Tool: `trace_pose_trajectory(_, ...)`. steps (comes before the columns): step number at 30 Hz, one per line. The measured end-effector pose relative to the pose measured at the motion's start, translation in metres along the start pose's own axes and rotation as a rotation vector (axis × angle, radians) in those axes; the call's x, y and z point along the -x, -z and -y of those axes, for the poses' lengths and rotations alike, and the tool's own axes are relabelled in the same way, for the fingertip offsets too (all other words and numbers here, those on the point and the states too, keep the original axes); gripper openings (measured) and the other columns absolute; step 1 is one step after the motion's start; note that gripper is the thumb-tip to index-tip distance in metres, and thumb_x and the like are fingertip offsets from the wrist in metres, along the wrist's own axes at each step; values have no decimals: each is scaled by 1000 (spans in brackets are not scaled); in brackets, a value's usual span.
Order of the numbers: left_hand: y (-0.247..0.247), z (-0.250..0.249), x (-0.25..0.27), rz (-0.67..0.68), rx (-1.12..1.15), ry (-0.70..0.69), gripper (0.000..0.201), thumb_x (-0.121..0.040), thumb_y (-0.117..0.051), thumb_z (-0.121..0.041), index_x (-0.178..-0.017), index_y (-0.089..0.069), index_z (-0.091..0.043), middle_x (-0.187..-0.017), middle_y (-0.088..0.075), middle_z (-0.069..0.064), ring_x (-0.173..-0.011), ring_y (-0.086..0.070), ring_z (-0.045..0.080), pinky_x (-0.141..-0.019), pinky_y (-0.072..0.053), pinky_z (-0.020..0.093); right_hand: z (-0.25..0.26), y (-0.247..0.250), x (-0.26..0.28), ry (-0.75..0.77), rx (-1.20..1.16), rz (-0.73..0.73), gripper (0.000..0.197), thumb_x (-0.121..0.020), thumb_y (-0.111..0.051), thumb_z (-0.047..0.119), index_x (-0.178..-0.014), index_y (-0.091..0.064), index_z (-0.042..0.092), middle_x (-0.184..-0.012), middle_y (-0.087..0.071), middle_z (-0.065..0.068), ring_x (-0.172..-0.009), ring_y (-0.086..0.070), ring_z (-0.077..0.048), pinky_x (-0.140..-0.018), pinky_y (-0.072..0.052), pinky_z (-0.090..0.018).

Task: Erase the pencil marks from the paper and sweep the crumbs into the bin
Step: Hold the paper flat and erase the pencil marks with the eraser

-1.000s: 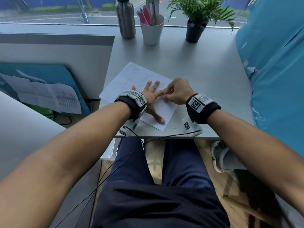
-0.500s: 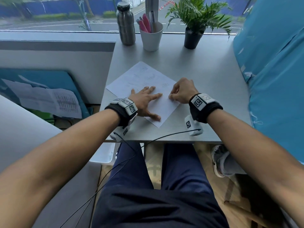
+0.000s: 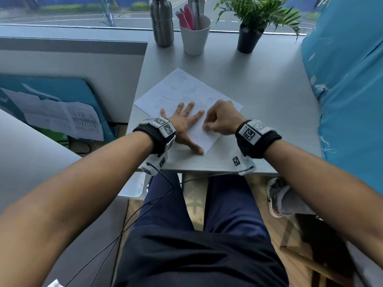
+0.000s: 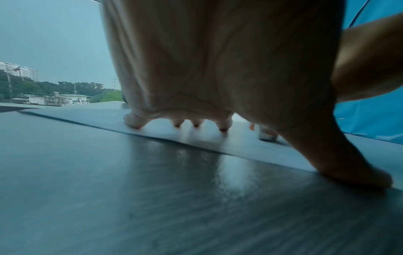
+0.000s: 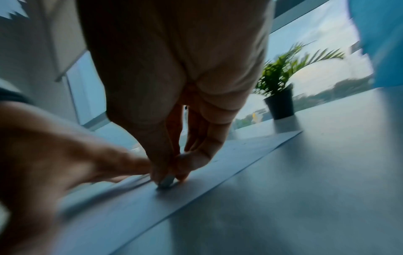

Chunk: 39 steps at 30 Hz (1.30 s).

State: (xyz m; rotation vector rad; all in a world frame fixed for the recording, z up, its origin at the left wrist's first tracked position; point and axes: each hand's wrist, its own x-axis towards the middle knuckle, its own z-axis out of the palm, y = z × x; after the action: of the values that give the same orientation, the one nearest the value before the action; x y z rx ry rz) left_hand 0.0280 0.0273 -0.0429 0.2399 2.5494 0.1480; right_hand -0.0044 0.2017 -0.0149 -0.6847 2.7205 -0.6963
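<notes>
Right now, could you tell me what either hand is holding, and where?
The right hand pinches an eraser by its upper end; the left hand only presses flat on the paper.

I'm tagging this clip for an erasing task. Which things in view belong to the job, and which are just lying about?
In the job:
- paper
- eraser, pinched by the right hand
- left hand, pressed flat on the paper

Lying about:
- steel bottle
- cup of pens
- potted plant
- loose sheets beside the desk

No bin shows.
</notes>
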Motion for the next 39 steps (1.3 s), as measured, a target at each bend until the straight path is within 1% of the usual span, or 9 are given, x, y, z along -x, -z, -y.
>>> trace_pose_trajectory(3,1,-1,0,15,10,10,142,-42,-65,-90,-144,23,-49,-153,37,-11,-143,32,22,-103,12,74,-2,-4,-2,-45,-26,-103,7,-74,-74,13,-76,-77,8,-73,-70,-2,-72,-63,-13,-71,-54,-25)
trace_pose_trajectory(6,1,0,0,23,7,4,142,-41,-64,-91,-143,25,-48,-152,39,-11,-142,33,22,-103,13,74,16,-19,18,87,-38,48,5,-73,-75,10,-74,-76,6,-72,-65,2,-72,-65,-15,-71,-58,-31)
trace_pose_trajectory(10,2,-3,2,22,3,11,140,-44,-65,-89,-144,24,-49,-153,37,-11,-143,31,22,-103,12,74,-4,2,-1,-77,-40,-63,7,-75,-76,18,-78,-78,11,-71,-67,2,-72,-62,-10,-65,-51,-11)
trace_pose_trajectory(14,3,-2,2,28,3,10,142,-43,-65,-89,-143,26,-48,-152,38,-10,-142,32,23,-102,13,74,15,-19,17,91,-41,48,4,-74,-73,10,-73,-77,8,-71,-69,-1,-68,-67,-14,-69,-58,-31)
trace_pose_trajectory(18,3,-3,2,25,7,10,141,-44,-66,-89,-144,25,-48,-153,37,-11,-143,31,23,-104,11,74,-3,-3,2,-52,-43,-46,6,-73,-77,16,-77,-78,12,-74,-73,-3,-68,-65,-12,-67,-54,-21)
trace_pose_trajectory(24,2,-2,0,17,-1,1,141,-43,-64,-90,-144,25,-48,-153,37,-11,-143,32,23,-103,12,74,6,-11,14,40,-37,51,4,-72,-78,15,-75,-79,12,-73,-72,-2,-70,-68,-14,-70,-57,-28)
trace_pose_trajectory(31,1,0,-2,12,-11,0,142,-42,-65,-90,-143,25,-48,-153,38,-10,-143,32,23,-101,10,75,12,-16,19,85,-33,94,4,-72,-77,13,-75,-78,11,-71,-73,-1,-68,-67,-11,-67,-54,-20)
trace_pose_trajectory(34,1,-1,-1,15,-4,5,142,-42,-64,-91,-143,25,-49,-153,37,-11,-143,32,22,-102,11,74,-2,0,2,-48,-44,-56,7,-73,-77,18,-77,-78,12,-70,-71,1,-68,-65,-11,-67,-52,-16)
trace_pose_trajectory(39,1,-1,-1,18,-10,-1,141,-44,-65,-89,-144,25,-46,-153,38,-10,-142,32,22,-102,11,75,16,-16,17,96,-35,94,5,-71,-77,12,-75,-79,10,-70,-68,0,-71,-68,-16,-70,-57,-30)
